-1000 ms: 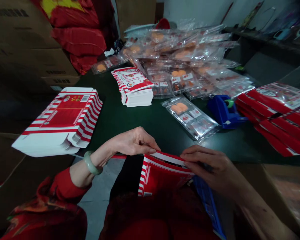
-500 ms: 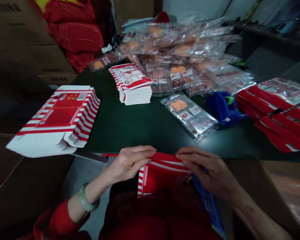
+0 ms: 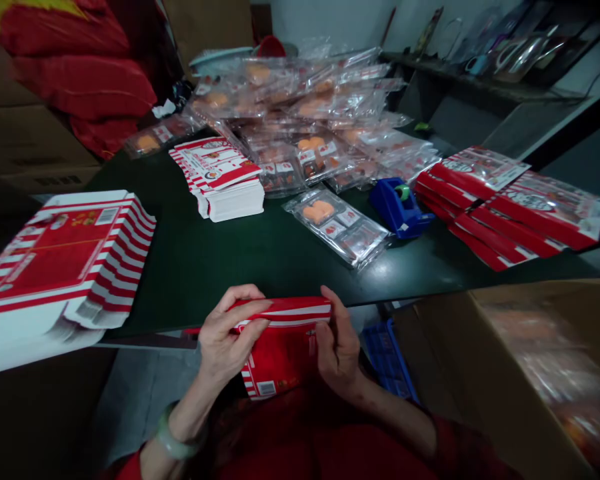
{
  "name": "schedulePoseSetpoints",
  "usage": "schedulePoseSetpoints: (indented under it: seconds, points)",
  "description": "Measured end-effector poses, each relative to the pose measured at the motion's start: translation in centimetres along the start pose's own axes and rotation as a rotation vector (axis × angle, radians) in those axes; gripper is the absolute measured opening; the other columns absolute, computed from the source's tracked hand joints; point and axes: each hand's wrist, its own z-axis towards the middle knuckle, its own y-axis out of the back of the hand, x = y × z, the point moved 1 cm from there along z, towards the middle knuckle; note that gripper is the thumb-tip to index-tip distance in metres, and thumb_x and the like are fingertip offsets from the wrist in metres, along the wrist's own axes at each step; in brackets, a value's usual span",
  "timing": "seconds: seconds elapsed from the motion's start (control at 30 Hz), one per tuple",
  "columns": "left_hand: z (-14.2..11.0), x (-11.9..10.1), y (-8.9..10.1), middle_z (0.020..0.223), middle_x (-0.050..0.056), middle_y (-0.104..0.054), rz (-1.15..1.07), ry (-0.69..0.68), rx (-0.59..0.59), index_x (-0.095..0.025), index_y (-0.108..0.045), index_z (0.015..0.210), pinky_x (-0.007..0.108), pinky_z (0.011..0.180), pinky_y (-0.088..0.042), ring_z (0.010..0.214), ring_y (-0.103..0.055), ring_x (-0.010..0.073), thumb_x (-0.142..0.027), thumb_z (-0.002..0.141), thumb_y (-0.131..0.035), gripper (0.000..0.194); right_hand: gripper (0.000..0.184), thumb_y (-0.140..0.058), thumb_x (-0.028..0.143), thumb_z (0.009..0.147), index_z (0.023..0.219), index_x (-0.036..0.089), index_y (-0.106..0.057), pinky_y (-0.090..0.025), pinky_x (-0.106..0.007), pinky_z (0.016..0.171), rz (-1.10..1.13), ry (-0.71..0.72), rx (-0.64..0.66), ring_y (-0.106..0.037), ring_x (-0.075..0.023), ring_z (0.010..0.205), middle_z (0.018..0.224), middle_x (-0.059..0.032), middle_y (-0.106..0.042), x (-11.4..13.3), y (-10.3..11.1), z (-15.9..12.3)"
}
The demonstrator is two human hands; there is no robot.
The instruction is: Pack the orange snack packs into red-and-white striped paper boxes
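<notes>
A red box with white stripes point(image 3: 283, 350) is held in front of my body at the table's near edge. My left hand point(image 3: 233, 330) grips its upper left end, thumb below and fingers above the folded top edge. At the opposite end, my right hand point(image 3: 339, 343) pinches the right corner between thumb and fingers. A barcode shows on the lower part of the box. Beyond my hands, on the dark green table point(image 3: 195, 267), lies a clear packet point(image 3: 337, 225) with orange pieces and small sachets.
Flat striped cartons point(image 3: 75, 247) are stacked at left, with a pile of printed cards point(image 3: 225, 180) farther back. Many clear packets point(image 3: 300, 100) heap up behind. A blue tape dispenser point(image 3: 400, 207) stands before red boxes point(image 3: 510, 200). An open cardboard box point(image 3: 445, 360) sits at lower right.
My view has turned to the right. My right hand has shifted from the box's top edge to its right end, and the folded top now shows more. My left hand keeps its grip.
</notes>
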Motion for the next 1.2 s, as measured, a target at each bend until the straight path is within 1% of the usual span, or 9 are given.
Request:
schedulePoseSetpoints:
  seconds: [0.2,0.47,0.6,0.7,0.83,0.93,1.0,1.1,1.2]
  points:
    - [0.2,0.3,0.8,0.088,0.004,-0.067,0.022,0.015,-0.048,-0.021,-0.074,0.089,0.023,0.063,-0.051,0.076,-0.064,0.0133,-0.011,0.079,-0.064,0.017,0.057,-0.041,0.009,0.091,0.143,0.028,-0.029,-0.050,-0.031,0.092,0.067,0.135,0.034,-0.058,-0.0167,0.109,0.124,-0.0076,-0.057,0.0,-0.1,1.1]
    - [0.2,0.1,0.5,0.087,0.003,-0.064,-0.115,0.072,-0.032,-0.021,-0.073,0.083,0.028,0.067,-0.055,0.077,-0.065,0.0146,-0.009,0.076,-0.068,0.015,0.031,-0.038,0.008,0.092,0.115,0.026,-0.048,-0.049,-0.036,0.081,0.250,0.138,0.014,-0.056,-0.0173,0.096,0.106,-0.0066,-0.054,0.1,0.4,1.9]
    - [1.3,-0.2,0.5,0.098,0.008,-0.067,-0.186,0.130,0.113,-0.019,-0.073,0.082,0.031,0.073,-0.057,0.082,-0.069,0.0191,-0.014,0.072,-0.073,0.011,0.025,-0.036,0.009,0.092,0.105,0.026,-0.050,-0.048,-0.032,0.078,0.271,0.099,-0.011,-0.057,-0.0150,0.090,0.100,-0.0051,-0.055,0.0,0.5,2.5]
    - [1.9,-0.2,0.4,0.092,0.008,-0.072,-0.115,0.150,0.163,-0.019,-0.075,0.082,0.026,0.068,-0.057,0.078,-0.070,0.0185,-0.019,0.074,-0.072,0.009,0.016,-0.039,0.015,0.092,0.098,0.023,-0.052,-0.048,-0.028,0.073,0.291,0.032,0.035,-0.059,-0.0139,0.084,0.095,-0.0049,-0.058,-0.3,1.4,3.4]
    - [2.4,0.1,0.1,0.088,0.006,-0.073,-0.108,0.133,0.144,-0.021,-0.076,0.079,0.022,0.061,-0.057,0.072,-0.071,0.0178,-0.020,0.073,-0.072,0.007,0.017,-0.057,0.029,0.082,0.097,0.021,-0.059,-0.049,-0.025,0.063,0.231,-0.144,0.189,-0.061,-0.0139,0.074,0.092,-0.0044,-0.063,-1.4,4.5,5.6]
    - [2.5,0.0,0.1,0.086,0.006,-0.074,-0.124,0.106,0.137,-0.022,-0.076,0.078,0.020,0.058,-0.057,0.070,-0.071,0.0172,-0.020,0.073,-0.071,0.006,0.023,-0.060,0.035,0.077,0.093,0.018,-0.062,-0.045,-0.023,0.052,0.056,-0.428,-0.022,-0.057,-0.0121,0.058,0.073,-0.0006,-0.062,-3.2,8.4,8.2]
    - [2.3,-0.1,0.3,0.085,0.005,-0.074,-0.120,0.083,0.142,-0.023,-0.076,0.077,0.018,0.057,-0.056,0.070,-0.071,0.0164,-0.020,0.074,-0.071,0.007,0.019,-0.058,0.034,0.080,0.087,0.016,-0.061,-0.041,-0.022,0.047,-0.034,-0.521,-0.146,-0.052,-0.0108,0.049,0.056,0.0034,-0.053,-5.0,11.1,10.4]
    - [1.8,0.2,0.8,0.090,0.003,-0.073,-0.090,0.055,0.168,-0.024,-0.075,0.082,0.016,0.059,-0.056,0.073,-0.071,0.0153,-0.017,0.074,-0.070,0.012,0.016,-0.057,0.029,0.085,0.088,0.013,-0.060,-0.043,-0.022,0.049,-0.137,-0.604,-0.268,-0.050,-0.0088,0.050,0.066,0.0018,-0.056,-7.7,14.8,13.9]
    - [1.2,1.0,1.0,0.095,0.004,-0.072,-0.104,0.017,0.213,-0.025,-0.073,0.088,0.017,0.062,-0.057,0.076,-0.071,0.0160,-0.015,0.075,-0.068,0.017,0.021,-0.055,0.029,0.090,0.102,0.013,-0.059,-0.051,-0.027,0.063,-0.222,-0.717,-0.323,-0.059,-0.0119,0.070,0.090,-0.0031,-0.062,-9.5,17.6,16.6]
